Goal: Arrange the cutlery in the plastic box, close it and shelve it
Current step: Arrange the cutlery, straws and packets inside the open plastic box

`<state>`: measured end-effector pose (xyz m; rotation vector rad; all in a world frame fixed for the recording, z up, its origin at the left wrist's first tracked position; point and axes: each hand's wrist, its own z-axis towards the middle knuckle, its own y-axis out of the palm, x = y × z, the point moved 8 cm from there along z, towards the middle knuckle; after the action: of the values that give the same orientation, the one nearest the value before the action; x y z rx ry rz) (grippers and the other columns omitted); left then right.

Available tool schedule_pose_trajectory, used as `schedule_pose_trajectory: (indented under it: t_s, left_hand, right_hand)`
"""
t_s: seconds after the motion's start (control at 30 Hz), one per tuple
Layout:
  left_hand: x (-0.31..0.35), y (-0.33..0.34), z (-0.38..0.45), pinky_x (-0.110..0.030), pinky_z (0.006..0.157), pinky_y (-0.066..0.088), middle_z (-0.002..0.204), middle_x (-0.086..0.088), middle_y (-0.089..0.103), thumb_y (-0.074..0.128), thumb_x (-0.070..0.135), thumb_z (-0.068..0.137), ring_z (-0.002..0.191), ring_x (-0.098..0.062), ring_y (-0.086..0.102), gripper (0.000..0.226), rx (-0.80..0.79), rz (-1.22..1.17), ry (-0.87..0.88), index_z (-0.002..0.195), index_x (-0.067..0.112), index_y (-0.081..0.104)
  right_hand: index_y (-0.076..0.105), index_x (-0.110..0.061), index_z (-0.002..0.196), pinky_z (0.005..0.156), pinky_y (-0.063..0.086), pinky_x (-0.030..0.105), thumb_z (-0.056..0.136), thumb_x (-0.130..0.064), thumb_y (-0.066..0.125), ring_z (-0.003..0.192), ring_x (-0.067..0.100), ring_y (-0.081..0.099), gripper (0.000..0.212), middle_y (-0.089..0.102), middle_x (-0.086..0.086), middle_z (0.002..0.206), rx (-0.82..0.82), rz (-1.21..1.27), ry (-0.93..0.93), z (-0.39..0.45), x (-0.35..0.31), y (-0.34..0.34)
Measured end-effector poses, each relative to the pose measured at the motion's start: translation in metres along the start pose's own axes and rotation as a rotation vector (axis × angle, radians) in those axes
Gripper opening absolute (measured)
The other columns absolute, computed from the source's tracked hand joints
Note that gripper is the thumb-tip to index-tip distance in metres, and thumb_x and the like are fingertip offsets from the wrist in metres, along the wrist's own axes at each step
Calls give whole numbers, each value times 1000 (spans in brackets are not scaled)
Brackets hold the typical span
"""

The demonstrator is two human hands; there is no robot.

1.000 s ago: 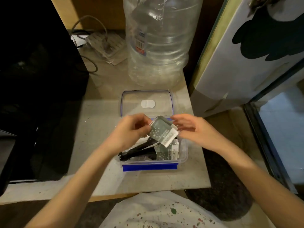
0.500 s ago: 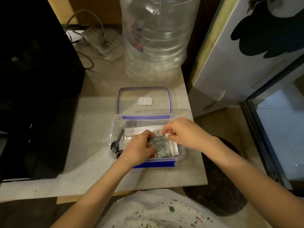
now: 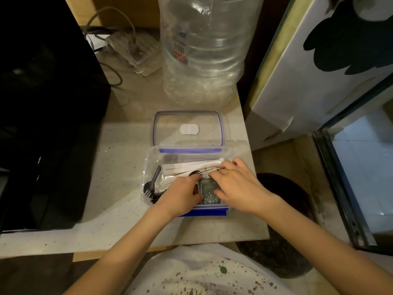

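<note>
Clear plastic box point(image 3: 148, 167) now holds star-printed grey packet point(image 3: 209, 193), lowered from above rim — left hand point(image 3: 182, 193), right hand point(image 3: 236, 186) pinch its edges; arranging unfinished, blue-trimmed lid point(image 3: 188, 129) open.

A pale speckled countertop point(image 3: 119, 150) fills the middle of the view under dim, yellowish light. At the left stands a big black appliance point(image 3: 42, 103). Behind, near a brown wall point(image 3: 127, 11), lies a white power strip point(image 3: 134, 50) with a grey cable, and beside it stands a large clear water bottle point(image 3: 204, 50). At the right leans a white board with a black shape point(image 3: 340, 60). Below it is a glass panel in a dark frame point(image 3: 365, 177), and a dark round mat point(image 3: 285, 226) lies on the floor.
</note>
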<state>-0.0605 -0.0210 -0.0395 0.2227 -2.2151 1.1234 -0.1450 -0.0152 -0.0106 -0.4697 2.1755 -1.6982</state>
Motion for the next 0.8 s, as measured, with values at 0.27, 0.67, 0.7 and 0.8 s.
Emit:
schedule_pose_trajectory:
  t_s: [0.27,0.67,0.7,0.8]
  left_hand:
    - [1,-3,1,-25,88,48,114,-7,63,56,9,88,100,-18,59,36,65,-36,37,124,12,54]
    - [8,-3,-2,-10,77,44,107,-3,71,55,16,91,83,-6,58,26,57,-31,138,116,16,63]
    - [8,-4,-2,-8,73,43,104,-3,71,55,17,91,80,-6,58,26,57,-26,143,115,16,64]
    - [7,-4,1,-16,78,48,101,-5,72,57,18,90,83,-13,64,24,49,-12,130,112,16,66]
  right_hand:
    - [56,-14,125,107,23,37,92,-16,50,121,23,41,33,58,4,122,-26,-51,-9,-6,1,9]
    - [63,-21,109,112,7,41,98,-26,41,114,13,44,25,62,-5,108,-145,88,12,-13,3,5]
    - [64,-21,107,111,7,42,98,-25,42,114,14,44,24,63,-5,106,-157,75,13,-12,4,6]
    - [65,-20,106,111,3,45,98,-23,43,111,15,46,24,65,-3,101,-197,52,22,-13,7,5]
